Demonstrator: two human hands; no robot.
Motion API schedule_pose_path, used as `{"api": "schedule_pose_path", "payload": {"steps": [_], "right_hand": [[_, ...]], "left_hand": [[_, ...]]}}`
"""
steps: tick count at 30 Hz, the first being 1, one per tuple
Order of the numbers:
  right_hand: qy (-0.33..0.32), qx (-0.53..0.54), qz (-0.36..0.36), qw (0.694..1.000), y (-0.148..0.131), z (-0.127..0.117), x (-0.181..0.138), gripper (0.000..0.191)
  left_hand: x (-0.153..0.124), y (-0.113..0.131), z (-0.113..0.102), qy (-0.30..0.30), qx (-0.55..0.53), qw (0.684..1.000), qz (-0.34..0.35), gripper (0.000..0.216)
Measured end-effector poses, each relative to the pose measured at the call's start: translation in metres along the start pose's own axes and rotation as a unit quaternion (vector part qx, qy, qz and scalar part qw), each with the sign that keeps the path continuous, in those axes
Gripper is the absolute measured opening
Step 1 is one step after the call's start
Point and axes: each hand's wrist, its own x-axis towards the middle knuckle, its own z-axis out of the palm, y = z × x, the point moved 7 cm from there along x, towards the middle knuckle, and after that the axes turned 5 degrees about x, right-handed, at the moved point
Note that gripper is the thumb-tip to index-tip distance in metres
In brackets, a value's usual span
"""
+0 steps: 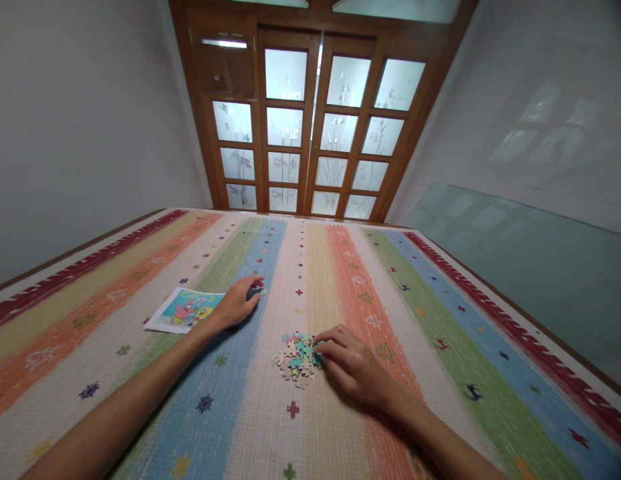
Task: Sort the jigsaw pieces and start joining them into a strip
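Note:
A loose pile of jigsaw puzzle pieces (296, 363), some teal and some showing their pale backs, lies on the striped tablecloth. At the pile's right edge is my right hand (357, 367), its fingers spread and bent, fingertips touching the pieces. No piece shows clearly lifted in it. Farther forward and left, my left hand (239, 301) rests over the blue stripe with thumb and forefinger apart. Just at those fingertips lies a small light-green piece (263, 291), seemingly a puzzle piece. A picture sheet (183, 310) with a pink starfish and a yellow cartoon figure is partly covered by my left hand and wrist.
The tablecloth (300, 427) with coloured stripes and small printed motifs spreads over a large table. Beyond its far edge stand wooden doors (310, 133) with frosted panes. White walls rise on both sides, and a pale green panel (515, 267) leans at the right.

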Motion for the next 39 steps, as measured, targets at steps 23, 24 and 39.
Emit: {"api": "schedule_pose_path", "payload": {"steps": [23,24,39], "right_hand": [[-0.164,-0.034,0.057,0.984,-0.003,0.027,-0.003,0.041],[-0.154,-0.031,0.055,0.986,-0.003,0.025,-0.004,0.039],[-0.110,-0.020,0.049,0.993,-0.006,0.016,-0.002,0.031]], "left_hand": [[-0.056,0.090,0.018,-0.134,-0.074,0.981,0.116,0.016],[-0.058,0.090,0.016,-0.132,-0.075,0.982,0.116,0.015],[-0.068,0.094,0.010,-0.151,-0.109,0.969,0.164,0.018]]}}
